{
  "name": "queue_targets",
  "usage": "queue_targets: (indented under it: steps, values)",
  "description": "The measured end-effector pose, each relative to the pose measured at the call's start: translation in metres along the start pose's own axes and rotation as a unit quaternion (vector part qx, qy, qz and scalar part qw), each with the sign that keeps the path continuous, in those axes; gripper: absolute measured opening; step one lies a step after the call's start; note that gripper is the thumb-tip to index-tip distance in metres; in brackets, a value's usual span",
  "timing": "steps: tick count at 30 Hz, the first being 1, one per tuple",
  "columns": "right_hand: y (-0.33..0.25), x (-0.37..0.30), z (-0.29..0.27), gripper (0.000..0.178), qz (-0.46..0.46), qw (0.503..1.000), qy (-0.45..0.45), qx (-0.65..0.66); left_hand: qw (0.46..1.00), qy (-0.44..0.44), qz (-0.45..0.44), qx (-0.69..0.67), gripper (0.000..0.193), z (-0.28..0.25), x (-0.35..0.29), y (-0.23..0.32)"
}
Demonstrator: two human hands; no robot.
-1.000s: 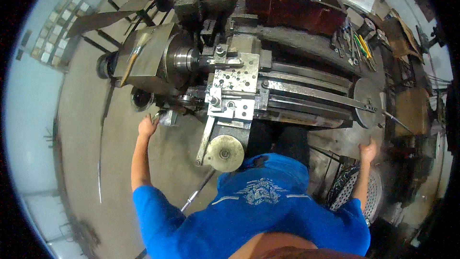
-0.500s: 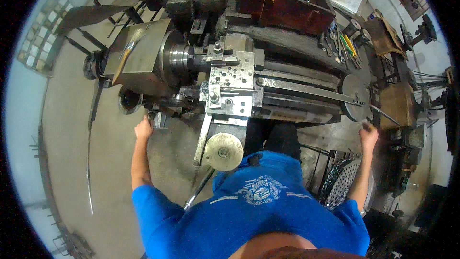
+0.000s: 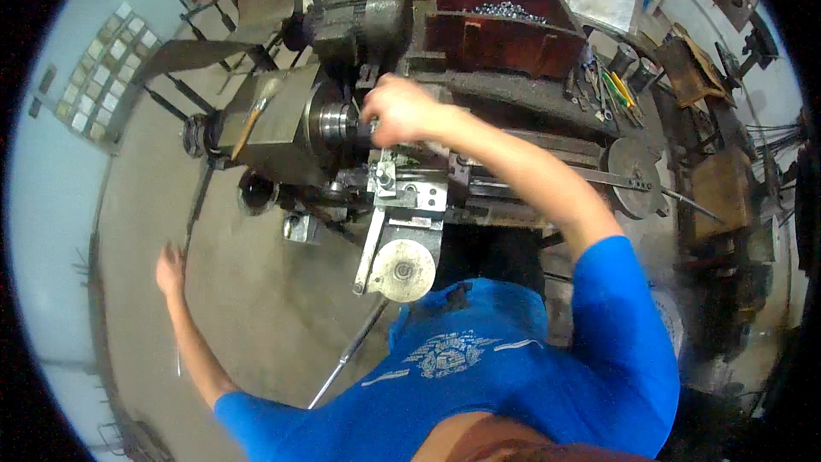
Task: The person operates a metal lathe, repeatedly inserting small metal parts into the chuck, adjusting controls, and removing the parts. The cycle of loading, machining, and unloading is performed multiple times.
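Observation:
My right hand (image 3: 400, 111) is over the far end of the lathe's cross slide, next to the shiny round spindle nose (image 3: 335, 124). Its fingers are curled, and what they hold is hidden. My left hand (image 3: 170, 269) is stretched out at the left, above the floor. Its slightly blurred fingers look extended, beside a long thin rod (image 3: 195, 214) hanging from the lathe; contact cannot be made out. Below my right hand sit a near tool holder (image 3: 386, 178) and a round handwheel disc (image 3: 402, 270). A wooden-handled brush (image 3: 253, 124) lies on the headstock (image 3: 282, 120).
A dark red wooden box (image 3: 505, 43) with many small metal parts (image 3: 511, 11) stands behind the lathe bed. Wrenches and other hand tools (image 3: 611, 94) lie to its right. A motor (image 3: 363, 26) is behind the headstock. A flat bar (image 3: 556, 175) reaches a large disc (image 3: 634, 178).
My right hand has moved from the far right, near the large disc, to the spindle area. My left hand has left the small block under the headstock and moved left and toward me.

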State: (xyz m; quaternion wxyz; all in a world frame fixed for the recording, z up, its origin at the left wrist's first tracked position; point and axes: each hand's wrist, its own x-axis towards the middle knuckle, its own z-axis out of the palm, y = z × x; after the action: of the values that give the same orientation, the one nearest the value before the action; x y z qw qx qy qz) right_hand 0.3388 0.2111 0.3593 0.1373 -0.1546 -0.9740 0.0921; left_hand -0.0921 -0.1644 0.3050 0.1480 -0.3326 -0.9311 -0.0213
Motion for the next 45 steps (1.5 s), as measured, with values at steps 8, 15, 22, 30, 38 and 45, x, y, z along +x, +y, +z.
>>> queue_targets:
  steps: [8,15,22,30,38,45]
  values:
    - [-0.006,0.034,0.018,0.023,0.099,0.991,-0.089,-0.021,0.988,-0.039,-0.15,-0.024,0.048,-0.012,-0.118,0.084]
    - [0.008,0.006,-0.024,0.022,0.122,0.992,-0.016,-0.035,0.991,-0.021,-0.13,-0.031,0.041,-0.015,-0.141,0.108]
    - [0.105,-0.065,-0.096,0.066,0.293,0.936,0.177,-0.079,0.998,0.034,0.019,0.054,0.043,-0.008,-0.123,0.105]
    - [0.054,-0.231,-0.051,0.052,0.249,0.931,0.265,0.01,0.935,-0.16,0.245,-0.2,0.043,-0.124,-0.115,0.241]
    - [-0.038,-0.598,0.0,0.038,0.747,0.634,0.167,-0.104,0.886,-0.163,0.363,-0.237,0.041,-0.159,-0.105,0.309]
    - [-0.087,-0.724,0.028,0.034,0.887,0.451,0.083,-0.051,0.859,-0.163,0.438,-0.208,0.041,-0.178,-0.115,0.358]
